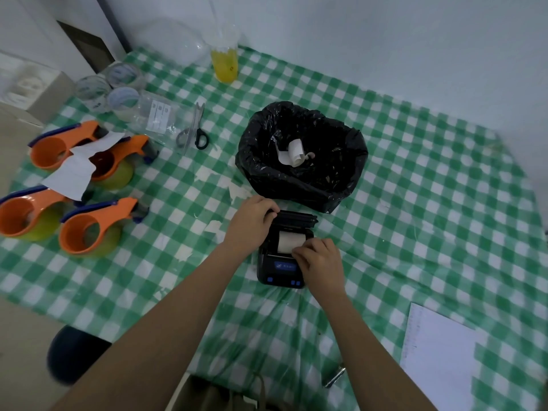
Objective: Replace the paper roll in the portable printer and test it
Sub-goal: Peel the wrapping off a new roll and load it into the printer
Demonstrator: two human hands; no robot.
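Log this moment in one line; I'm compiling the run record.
stage: seating roll | printer: lid open | paper roll: in bay | left hand: holds lid | right hand: fingers on roll | old paper: in bin bag

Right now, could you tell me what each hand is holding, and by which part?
The left hand grips the printer's open lid at its left end. The right hand has its fingertips on the paper roll's near edge.

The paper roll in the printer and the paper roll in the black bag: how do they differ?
The paper roll in the printer sits wound in the open compartment, with the right hand touching it; the paper roll in the bag lies loose, untouched. The first looks tightly wound; the second has a curled strip trailing off. Both are white paper.
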